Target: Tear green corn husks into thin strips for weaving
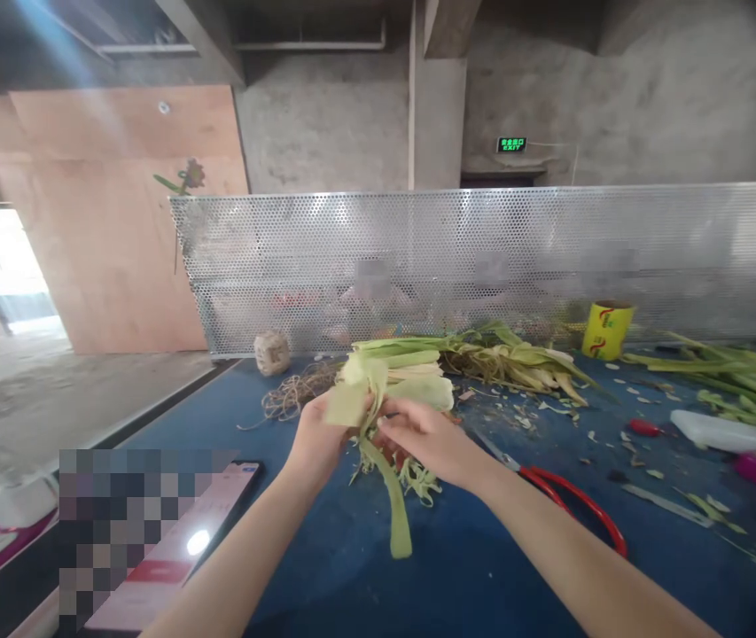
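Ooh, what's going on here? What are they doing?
Someone's left hand and right hand are holding pale green leaf strips, maybe corn husks, above a blue table. One long strip hangs down below the hands. More leaves are piled just behind. Tangled twine lies off to the left, and red-handled scissors lie to the right.

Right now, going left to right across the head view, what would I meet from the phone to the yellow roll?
Phone, pale rounded block, left hand, right hand, yellow roll.
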### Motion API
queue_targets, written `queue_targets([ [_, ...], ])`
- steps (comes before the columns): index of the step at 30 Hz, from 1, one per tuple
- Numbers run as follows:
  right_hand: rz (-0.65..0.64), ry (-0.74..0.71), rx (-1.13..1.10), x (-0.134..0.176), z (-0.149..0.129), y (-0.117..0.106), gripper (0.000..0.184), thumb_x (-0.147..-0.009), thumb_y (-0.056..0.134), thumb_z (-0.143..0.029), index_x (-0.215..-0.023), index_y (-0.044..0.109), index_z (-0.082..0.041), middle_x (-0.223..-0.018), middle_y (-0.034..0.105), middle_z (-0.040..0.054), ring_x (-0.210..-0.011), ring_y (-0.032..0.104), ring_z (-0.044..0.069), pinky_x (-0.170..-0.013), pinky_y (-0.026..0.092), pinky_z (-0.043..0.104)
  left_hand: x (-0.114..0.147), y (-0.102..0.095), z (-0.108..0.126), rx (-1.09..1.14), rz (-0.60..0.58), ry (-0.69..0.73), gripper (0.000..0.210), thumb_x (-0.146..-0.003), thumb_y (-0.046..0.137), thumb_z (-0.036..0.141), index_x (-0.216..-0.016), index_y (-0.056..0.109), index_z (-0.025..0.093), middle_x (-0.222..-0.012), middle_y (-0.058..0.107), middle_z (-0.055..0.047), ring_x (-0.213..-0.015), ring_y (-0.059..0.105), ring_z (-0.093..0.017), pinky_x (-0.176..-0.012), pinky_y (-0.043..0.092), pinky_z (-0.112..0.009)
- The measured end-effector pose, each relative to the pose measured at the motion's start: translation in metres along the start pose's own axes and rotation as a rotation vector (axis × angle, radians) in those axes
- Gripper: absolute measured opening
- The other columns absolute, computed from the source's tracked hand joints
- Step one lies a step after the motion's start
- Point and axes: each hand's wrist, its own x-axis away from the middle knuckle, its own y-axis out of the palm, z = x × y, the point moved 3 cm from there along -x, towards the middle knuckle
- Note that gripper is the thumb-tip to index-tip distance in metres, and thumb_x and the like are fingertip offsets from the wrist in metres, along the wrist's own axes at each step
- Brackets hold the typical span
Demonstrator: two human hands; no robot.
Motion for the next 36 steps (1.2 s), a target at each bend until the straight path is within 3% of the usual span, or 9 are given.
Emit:
queue_targets([
  [3, 0.065, 0.004, -0.061, -0.001, 0.009, 0.005, 0.031, -0.084, 0.045, -0.041, -0.099, 0.054, -0.016, -0.072, 0.060, 0.0026, -0.062, 0.058, 0.012, -0.053, 0.043, 0.021, 0.004, 0.000, 0.001, -0.091, -0.002, -0.016, 0.016, -0.060, 0.071, 0.027, -0.067, 0.067, 0.013, -0.058, 0.067, -0.002, -0.050, 0.057, -0.011, -0.049, 0.046, -0.022],
  [9, 0.215, 0.121, -0.151, 0.000, 0.032, 0.001, 0.036, -0.082, 0.043, -0.048, -0.088, 0.057, -0.015, -0.062, 0.055, 0.0005, -0.046, 0.048, 0.008, -0.047, 0.039, 0.022, 0.011, 0.007, 0.001, -0.265, 0.007, -0.036, 0.018, -0.066, 0.066, 0.034, -0.074, 0.072, 0.019, -0.080, 0.071, -0.003, -0.079, 0.061, -0.016, -0.071, 0.046, -0.025],
  [14, 0.226, 0.036, -0.149, 0.006, 0.025, -0.009, 0.026, -0.081, 0.046, -0.040, -0.081, 0.056, -0.017, -0.066, 0.052, -0.0011, -0.045, 0.045, 0.007, -0.046, 0.037, 0.021, 0.009, 0.002, -0.012, -0.244, 0.078, -0.185, 0.027, -0.065, 0.066, 0.041, -0.075, 0.070, 0.016, -0.077, 0.066, -0.004, -0.069, 0.055, -0.013, -0.055, 0.042, -0.020],
  [16, 0.249, 0.017, -0.061, 0.008, 0.021, -0.012, 0.024, -0.081, 0.046, -0.038, -0.080, 0.057, -0.017, -0.063, 0.051, -0.0016, -0.045, 0.043, 0.007, -0.045, 0.037, 0.021, 0.010, 0.003, -0.017, -0.219, 0.028, -0.252, 0.029, -0.065, 0.065, 0.042, -0.074, 0.067, 0.015, -0.068, 0.059, -0.002, -0.059, 0.050, -0.009, -0.051, 0.040, -0.019],
  [20, 0.342, -0.194, 0.261, 0.014, 0.011, -0.014, 0.013, -0.075, 0.054, -0.028, -0.079, 0.062, -0.019, -0.068, 0.057, -0.0001, -0.059, 0.051, 0.010, -0.056, 0.041, 0.022, 0.018, 0.014, -0.021, -0.213, -0.141, -0.371, 0.031, -0.068, 0.061, 0.045, -0.075, 0.063, 0.015, -0.063, 0.050, 0.002, -0.055, 0.044, -0.007, -0.049, 0.038, -0.019],
  [23, 0.409, -0.233, 0.344, 0.019, 0.009, -0.016, 0.013, -0.073, 0.057, -0.026, -0.083, 0.062, -0.021, -0.060, 0.050, -0.0025, -0.053, 0.045, 0.010, -0.049, 0.038, 0.020, 0.024, 0.020, -0.020, -0.241, -0.214, -0.414, 0.031, -0.070, 0.058, 0.045, -0.073, 0.060, 0.014, -0.067, 0.050, 0.001, -0.057, 0.046, -0.008, -0.046, 0.035, -0.017],
  [29, 0.286, -0.153, 0.118, 0.020, 0.007, -0.016, 0.013, -0.074, 0.057, -0.029, -0.078, 0.062, -0.018, -0.066, 0.053, -0.0009, -0.057, 0.048, 0.009, -0.052, 0.040, 0.021, 0.029, 0.025, -0.024, -0.148, -0.338, -0.577, 0.037, -0.071, 0.054, 0.053, -0.076, 0.053, 0.016, -0.056, 0.046, 0.003, -0.045, 0.042, -0.006, -0.035, 0.018, -0.014],
  [32, 0.188, -0.118, -0.022, 0.019, 0.009, -0.014, 0.021, -0.078, 0.053, -0.036, -0.076, 0.061, -0.017, -0.065, 0.054, -0.0006, -0.054, 0.048, 0.009, -0.050, 0.040, 0.021, 0.029, 0.026, -0.025, -0.117, -0.396, -0.619, 0.048, -0.067, 0.050, 0.063, -0.073, 0.053, 0.016, -0.054, 0.047, 0.003, -0.041, 0.043, -0.007, -0.033, 0.020, -0.015],
  [36, 0.147, -0.090, -0.058, 0.019, 0.013, -0.013, 0.024, -0.078, 0.053, -0.039, -0.075, 0.061, -0.017, -0.064, 0.053, -0.0013, -0.053, 0.047, 0.008, -0.052, 0.040, 0.021, 0.029, 0.026, -0.022, -0.071, -0.462, -0.545, 0.059, -0.057, 0.054, 0.070, -0.080, 0.054, 0.016, -0.060, 0.051, 0.002, -0.041, 0.046, -0.007, -0.033, 0.024, -0.017],
])
